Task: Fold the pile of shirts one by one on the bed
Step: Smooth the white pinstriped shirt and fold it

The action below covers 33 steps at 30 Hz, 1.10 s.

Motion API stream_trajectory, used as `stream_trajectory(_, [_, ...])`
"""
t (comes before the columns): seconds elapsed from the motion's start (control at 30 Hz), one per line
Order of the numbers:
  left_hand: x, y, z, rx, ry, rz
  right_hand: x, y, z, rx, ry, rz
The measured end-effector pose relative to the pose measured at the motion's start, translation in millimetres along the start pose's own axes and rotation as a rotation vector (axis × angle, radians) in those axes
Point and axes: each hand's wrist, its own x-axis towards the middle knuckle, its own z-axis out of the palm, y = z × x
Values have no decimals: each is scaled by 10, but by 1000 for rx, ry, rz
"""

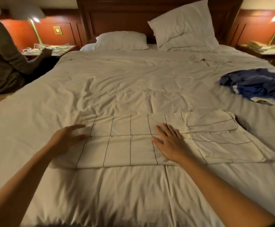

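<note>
Head view: a cream cotton shirt with thin dark grid lines (120, 145) is laid flat across the near-middle of the wide bed with a rumpled white cover (133, 82). It is folded along its length, with one sleeve doubled back at the right end. The right hand (169, 143) is pressed palm-down on the shirt near the fold line, fingers straight and spread, nothing grasped. The left hand (69, 136) is seen at the shirt's left edge, fingers extended and released. It is motion-blurred, so contact with the cloth cannot be confirmed. A crumpled pile of blue and white shirts (254, 86) is seen on the bed's right side, well apart from both hands and clipped by the frame edge. Garment count cannot be made out. A flat white pillow (122, 40) and a propped white pillow (182, 27) are set against the dark wooden headboard (125, 17). A person in a grey top (1, 54) is cut off at the left. Items on the left nightstand (68, 48) are too small to identify.
</note>
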Motion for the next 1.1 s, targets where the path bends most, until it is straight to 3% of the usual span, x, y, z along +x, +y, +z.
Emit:
stream_trajectory(0.17, [-134, 129, -51, -265, -11, -50, -30, 0, -48, 35, 36, 3])
stream_trajectory(0.23, [-118, 326, -60, -367, -19, -36, -75, 2, -143, 165, 57, 9])
stream_trajectory(0.47, [14, 1927, 99, -284, -85, 253, -270, 108, -563, 1243, 158, 177])
stream_trajectory(0.53, [-88, 2480, 398, -429, -278, 275, -341, 207, -664, 1460, 77, 324])
stream_trajectory(0.6, [-167, 2824, 765, -652, -495, 236, -370, 377, -669, 1530, -67, 420])
stream_trajectory(0.67, [-173, 2894, 1097, -682, -406, 235, -388, 519, -618, 1457, -151, 428])
stream_trajectory(0.73, [-140, 2776, 1280, -432, -88, 287, -426, 538, -590, 1356, -95, 363])
stream_trajectory(0.8, [-108, 2504, 1390, -143, 97, 338, -443, 531, -549, 1176, -1, 312])
stream_trajectory(0.9, [-118, 2069, 1451, 152, -51, 295, -445, 511, -522, 823, 110, 245])
stream_trajectory(0.97, [-152, 1916, 1468, 196, -144, 236, -450, 506, -522, 597, 143, 206])
stream_trajectory(1.1, [-159, 1919, 1478, 223, -158, 227, -549, 505, -554, 253, 146, 108])
